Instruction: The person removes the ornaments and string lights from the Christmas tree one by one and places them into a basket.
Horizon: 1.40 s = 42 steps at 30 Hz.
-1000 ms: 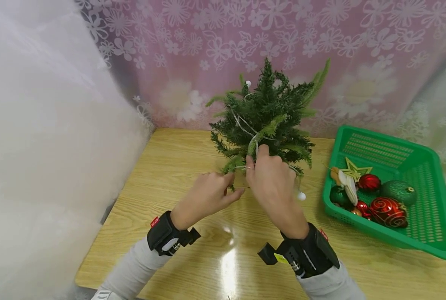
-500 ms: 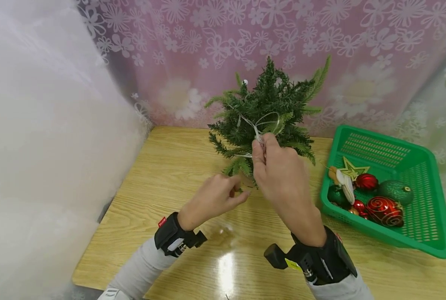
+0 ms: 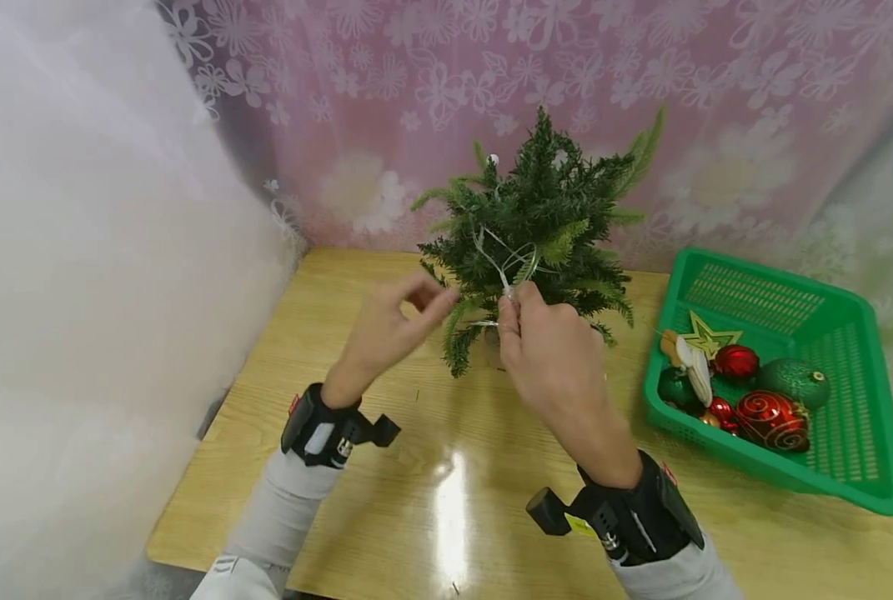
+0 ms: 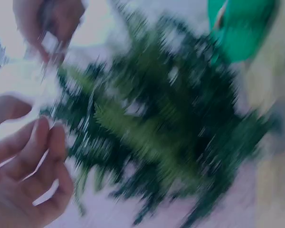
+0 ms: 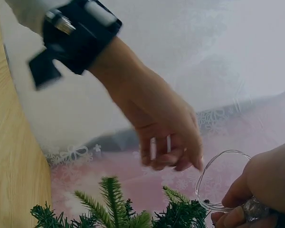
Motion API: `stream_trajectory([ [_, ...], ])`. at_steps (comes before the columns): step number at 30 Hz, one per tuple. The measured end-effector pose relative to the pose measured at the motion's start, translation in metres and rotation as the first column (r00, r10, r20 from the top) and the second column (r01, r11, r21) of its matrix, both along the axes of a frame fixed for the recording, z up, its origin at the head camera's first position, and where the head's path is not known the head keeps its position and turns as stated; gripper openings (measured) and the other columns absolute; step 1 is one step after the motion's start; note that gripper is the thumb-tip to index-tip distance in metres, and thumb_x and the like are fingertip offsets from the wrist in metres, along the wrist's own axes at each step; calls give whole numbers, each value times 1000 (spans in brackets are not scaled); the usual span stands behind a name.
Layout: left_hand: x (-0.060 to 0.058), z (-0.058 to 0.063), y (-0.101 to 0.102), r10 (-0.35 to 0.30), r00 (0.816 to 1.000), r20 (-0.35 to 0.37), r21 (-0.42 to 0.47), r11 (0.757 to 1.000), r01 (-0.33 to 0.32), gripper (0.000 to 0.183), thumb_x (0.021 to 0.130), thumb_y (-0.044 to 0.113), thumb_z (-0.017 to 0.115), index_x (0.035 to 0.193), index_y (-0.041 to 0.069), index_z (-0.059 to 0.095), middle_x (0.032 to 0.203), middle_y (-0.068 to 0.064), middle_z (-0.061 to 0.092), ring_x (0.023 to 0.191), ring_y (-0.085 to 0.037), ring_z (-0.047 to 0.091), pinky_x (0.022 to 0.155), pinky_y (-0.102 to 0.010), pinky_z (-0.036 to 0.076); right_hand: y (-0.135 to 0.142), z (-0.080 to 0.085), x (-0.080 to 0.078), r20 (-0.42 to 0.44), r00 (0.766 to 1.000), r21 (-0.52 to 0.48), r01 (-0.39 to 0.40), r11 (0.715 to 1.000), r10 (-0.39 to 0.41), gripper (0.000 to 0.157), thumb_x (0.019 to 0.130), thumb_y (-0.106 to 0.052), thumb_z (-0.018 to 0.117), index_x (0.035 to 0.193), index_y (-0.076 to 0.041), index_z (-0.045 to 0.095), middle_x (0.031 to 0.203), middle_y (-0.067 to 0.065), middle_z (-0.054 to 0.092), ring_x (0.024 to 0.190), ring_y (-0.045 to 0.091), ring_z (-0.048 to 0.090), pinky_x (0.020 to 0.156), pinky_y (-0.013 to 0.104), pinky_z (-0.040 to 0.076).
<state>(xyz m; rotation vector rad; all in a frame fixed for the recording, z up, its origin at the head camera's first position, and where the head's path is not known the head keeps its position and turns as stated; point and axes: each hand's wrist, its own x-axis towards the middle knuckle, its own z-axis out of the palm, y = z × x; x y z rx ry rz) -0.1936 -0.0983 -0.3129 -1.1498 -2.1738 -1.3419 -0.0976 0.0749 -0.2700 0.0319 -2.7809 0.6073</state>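
Observation:
A small green Christmas tree (image 3: 544,200) stands on the wooden table. Looped clear wire of a string of lights (image 3: 504,282) crosses its front branches. My right hand (image 3: 554,358) pinches a bunch of this wire in front of the tree. In the right wrist view a loop of the wire (image 5: 224,153) rises from those fingers, above a clear bundled part (image 5: 254,210). My left hand (image 3: 388,323) is in the air beside the tree's left branches, fingers loosely bent, nothing visible between them. The left wrist view is blurred; there its thumb and fingers (image 4: 40,135) are apart.
A green plastic basket (image 3: 776,287) stands at the right with a gold star (image 3: 711,336), red and green baubles (image 3: 772,421) and other ornaments inside. Behind the tree hangs a pink flowered curtain (image 3: 378,125). A white sheet (image 3: 116,275) borders the table (image 3: 386,500) at left.
My left hand has moved from the tree's base up and to the left. My right hand rose a little with the wire, then dropped slightly, still pinching it.

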Motion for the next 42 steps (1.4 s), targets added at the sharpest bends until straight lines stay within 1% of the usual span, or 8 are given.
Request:
stream_trajectory([
  [3,-29,25,-3,136,989,-57,81,988,-131,11,92,6,63,95,-5,65,85,-14,67,72,-22,62,67,-30,52,1,1,1,21,1000,19,18,1000,-18,28,105,-26,39,94,-6,54,56,7,47,45,26,49,42,38,37],
  [7,-67,49,4,247,969,-28,-115,962,-248,33,98,21,58,124,1,56,120,-15,57,103,-25,56,86,-35,48,0,1,6,133,989,68,56,996,-65,27,104,-25,37,96,-4,53,60,12,51,53,34,54,45,41,38],
  [11,-91,55,15,204,977,59,-383,908,-167,44,102,34,47,138,7,47,137,-14,45,120,-26,48,97,-36,42,2,4,15,214,968,116,106,988,-129,29,104,-24,35,105,-2,54,61,15,52,51,34,52,44,42,38],
  [14,-97,51,19,173,977,126,-425,899,-104,44,104,33,42,139,7,46,136,-15,48,115,-26,54,93,-35,46,7,11,21,159,971,136,159,978,-180,29,105,-24,35,105,-2,54,58,15,50,48,34,49,41,42,36],
  [19,-97,45,16,187,970,155,-381,917,-116,42,104,31,43,138,6,47,130,-13,55,100,-21,61,82,-31,51,22,23,29,111,966,145,217,965,-233,30,105,-25,35,105,-1,52,65,21,53,50,38,48,40,45,34],
  [26,-93,39,10,148,981,128,-325,940,-100,34,102,31,49,124,6,56,103,-9,63,82,-18,62,72,-29,50,23,31,52,223,954,146,169,975,-199,31,106,-33,33,108,-8,52,59,12,48,46,30,43,41,40,29],
  [32,-73,36,8,146,988,49,-319,940,-123,27,101,32,52,109,8,63,68,-4,51,56,-17,45,57,-27,36,17,34,62,225,966,72,111,991,-125,34,106,-33,33,117,-8,53,59,8,50,50,26,48,43,37,32],
  [42,-40,35,14,180,976,-119,-379,901,-212,28,103,31,48,86,9,54,57,0,34,46,-15,32,50,-26,25,14,39,67,153,983,27,97,995,-100,39,105,-35,30,111,-6,55,59,7,50,49,24,50,41,35,32],
])
